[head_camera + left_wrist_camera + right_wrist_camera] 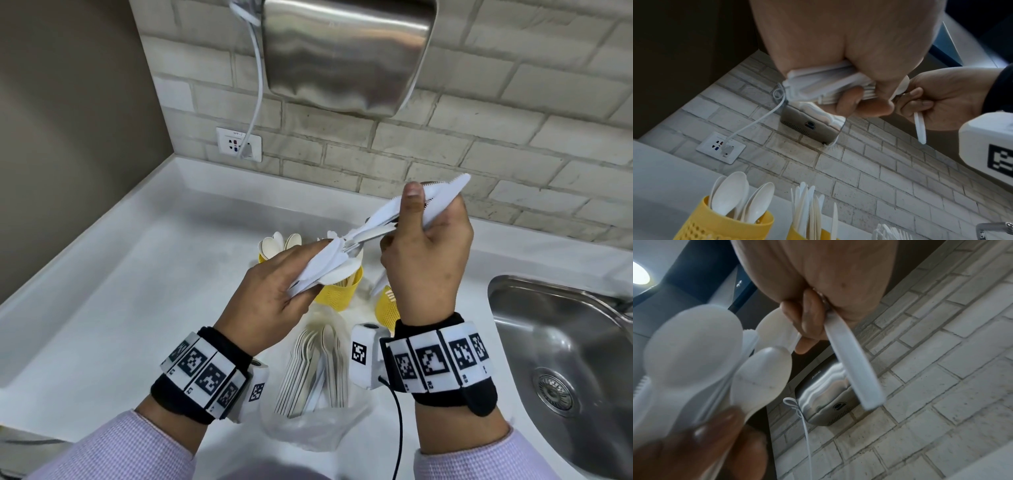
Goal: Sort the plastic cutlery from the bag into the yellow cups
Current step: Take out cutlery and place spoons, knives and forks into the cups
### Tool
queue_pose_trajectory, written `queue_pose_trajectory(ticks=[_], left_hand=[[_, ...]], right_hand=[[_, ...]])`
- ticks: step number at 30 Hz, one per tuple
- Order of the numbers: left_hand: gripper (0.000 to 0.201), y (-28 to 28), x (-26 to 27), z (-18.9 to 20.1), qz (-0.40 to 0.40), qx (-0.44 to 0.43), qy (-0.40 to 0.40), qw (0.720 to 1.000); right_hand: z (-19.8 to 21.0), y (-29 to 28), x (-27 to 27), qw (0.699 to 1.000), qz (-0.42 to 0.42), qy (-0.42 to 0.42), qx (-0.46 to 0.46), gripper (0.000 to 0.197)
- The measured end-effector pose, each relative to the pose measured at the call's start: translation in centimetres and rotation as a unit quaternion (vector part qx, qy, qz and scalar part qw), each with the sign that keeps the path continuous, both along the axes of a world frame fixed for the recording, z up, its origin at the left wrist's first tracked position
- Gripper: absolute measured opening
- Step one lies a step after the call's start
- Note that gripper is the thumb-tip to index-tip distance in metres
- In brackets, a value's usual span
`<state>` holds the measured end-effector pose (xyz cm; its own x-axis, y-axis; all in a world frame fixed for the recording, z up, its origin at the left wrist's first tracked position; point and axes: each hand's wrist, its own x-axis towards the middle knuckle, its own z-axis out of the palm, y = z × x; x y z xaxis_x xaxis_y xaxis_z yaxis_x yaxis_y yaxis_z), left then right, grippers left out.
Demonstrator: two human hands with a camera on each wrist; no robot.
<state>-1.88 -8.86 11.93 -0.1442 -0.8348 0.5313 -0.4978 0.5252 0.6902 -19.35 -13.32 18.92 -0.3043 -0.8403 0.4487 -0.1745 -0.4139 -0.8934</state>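
My left hand (298, 287) grips a mixed bundle of white plastic knives and spoons (329, 263) above the yellow cups; the left wrist view shows its fingers curled round the handles (818, 87). My right hand (411, 222) holds white knives (445, 195) by their middle, blades pointing up and right, their other ends still meeting the bundle. A knife handle (855, 366) sticks out of its curled fingers. One yellow cup (725, 227) holds spoons, a second (339, 291) holds knives, and a third (387, 308) is mostly hidden behind my right wrist.
A clear plastic bag (318, 425) with more white spoons and forks lies on the white counter (120, 325) near me. A steel sink (561, 359) is at the right. A metal hand dryer (346, 54) and a wall socket (239, 144) are on the brick wall.
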Motion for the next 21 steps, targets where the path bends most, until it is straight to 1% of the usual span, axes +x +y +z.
queue_pose_trajectory(ticks=[3, 6, 8, 10, 11, 13, 14, 15, 16, 17, 19, 21], left_hand=[[0.051, 0.0, -0.1, -0.2, 0.003, 0.025, 0.023, 0.999], [0.041, 0.1, -0.2, 0.0, 0.006, 0.048, 0.036, 0.998], [0.041, 0.3, -0.4, 0.4, 0.001, 0.048, 0.051, 0.998], [0.047, 0.4, -0.6, 0.8, -0.004, 0.044, 0.065, 0.997], [0.05, 0.5, -0.6, 0.9, -0.007, 0.046, 0.071, 0.996], [0.055, 0.5, -0.6, 0.8, -0.011, 0.048, 0.077, 0.996], [0.057, 0.5, -0.6, 0.8, -0.011, 0.047, 0.079, 0.996], [0.058, 0.6, -0.5, 0.7, -0.008, 0.05, 0.082, 0.995], [0.058, 0.6, -0.6, 0.6, -0.005, 0.057, 0.089, 0.994], [0.053, 0.6, -0.6, 0.6, -0.004, 0.068, 0.102, 0.992], [0.04, 0.5, -0.7, 0.7, -0.003, 0.092, 0.137, 0.986], [0.031, 0.4, -0.8, 0.6, -0.011, 0.111, 0.17, 0.979]], right_hand=[[-0.1, -0.1, -0.1, 0.993, 0.09, -0.063, 0.03, 0.036], [0.0, 0.1, -0.1, 0.973, 0.181, -0.127, 0.064, 0.036], [0.0, 0.1, -0.2, 0.966, 0.206, -0.14, 0.062, 0.039], [0.1, 0.0, -0.2, 0.966, 0.193, -0.169, 0.043, 0.041], [0.3, 0.0, -0.3, 0.963, 0.174, -0.202, 0.035, 0.041], [0.8, -0.3, -0.8, 0.946, 0.126, -0.297, 0.024, 0.038], [1.1, -0.4, -1.2, 0.938, 0.097, -0.334, 0.017, 0.037], [1.3, -0.5, -1.4, 0.933, 0.068, -0.353, 0.01, 0.037], [1.6, -0.5, -1.6, 0.933, 0.044, -0.358, 0.0, 0.037], [2.0, -0.5, -1.7, 0.934, 0.031, -0.357, -0.02, 0.038], [2.4, -0.3, -1.6, 0.934, 0.038, -0.346, -0.077, 0.039], [2.6, 0.1, -1.5, 0.945, 0.052, -0.306, -0.102, 0.037]])
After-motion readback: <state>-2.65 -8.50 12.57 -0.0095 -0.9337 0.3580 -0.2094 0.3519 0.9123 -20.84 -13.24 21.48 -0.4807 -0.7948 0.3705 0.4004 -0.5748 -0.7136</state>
